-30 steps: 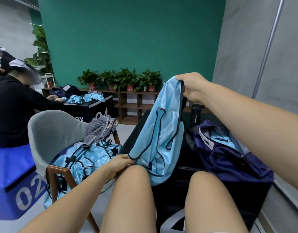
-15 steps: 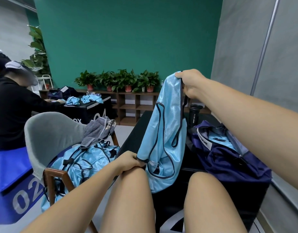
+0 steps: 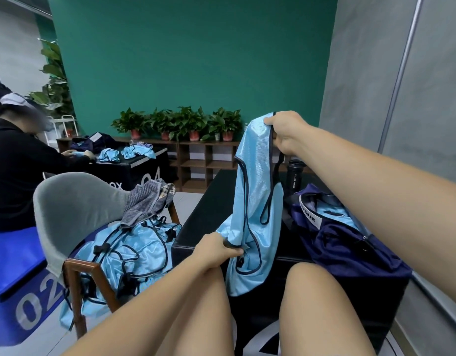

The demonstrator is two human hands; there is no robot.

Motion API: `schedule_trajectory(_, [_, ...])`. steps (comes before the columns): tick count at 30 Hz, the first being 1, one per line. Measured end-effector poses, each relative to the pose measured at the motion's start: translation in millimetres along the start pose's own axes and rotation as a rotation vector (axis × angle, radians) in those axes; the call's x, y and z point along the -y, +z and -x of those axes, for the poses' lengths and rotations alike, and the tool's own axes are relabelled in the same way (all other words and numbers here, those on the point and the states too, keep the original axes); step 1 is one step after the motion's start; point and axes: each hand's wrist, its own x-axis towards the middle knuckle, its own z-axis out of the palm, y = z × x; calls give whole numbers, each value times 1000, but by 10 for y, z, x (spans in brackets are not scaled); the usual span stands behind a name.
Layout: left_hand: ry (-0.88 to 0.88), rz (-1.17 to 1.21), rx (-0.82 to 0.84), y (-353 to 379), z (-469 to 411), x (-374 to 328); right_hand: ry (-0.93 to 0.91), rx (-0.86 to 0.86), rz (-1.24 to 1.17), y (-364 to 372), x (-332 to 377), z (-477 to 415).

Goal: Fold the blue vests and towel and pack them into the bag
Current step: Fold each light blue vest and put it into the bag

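Note:
A light blue vest (image 3: pixel 252 191) with dark trim hangs in the air over the black table (image 3: pixel 209 209). My right hand (image 3: pixel 286 134) grips its top edge, raised high. My left hand (image 3: pixel 216 250) pinches its lower left edge just above my left knee. A navy bag (image 3: pixel 345 242) lies open on the table to the right, with blue fabric showing inside it. Several more blue vests (image 3: pixel 129 255) are heaped on the grey chair (image 3: pixel 72 211) at my left. A striped grey towel (image 3: pixel 147 201) lies on top of that heap.
A black sport bottle (image 3: pixel 294 176) stands on the table behind the bag. Another person in black (image 3: pixel 13 170) sits at the left by a black box with more vests. A blue block (image 3: pixel 18 273) sits low on the left. Shelves with potted plants (image 3: pixel 180 124) line the green wall.
My left hand has slid right along the vest's lower edge, drawing it in toward my knee. The vest now hangs narrower and more bunched. My right hand stays raised.

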Motion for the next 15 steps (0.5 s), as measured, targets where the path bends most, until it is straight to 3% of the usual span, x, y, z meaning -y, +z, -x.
schedule_trajectory(5, [-81, 60, -112, 15, -84, 137, -1, -26, 8, -117, -45, -55])
schedule_trajectory(11, [-192, -221, 105, 74, 39, -113, 20, -13, -67, -156, -40, -49])
schedule_trajectory(15, [-204, -219, -22, 276, -6, -207, 24, 9, -66, -102, -27, -31])
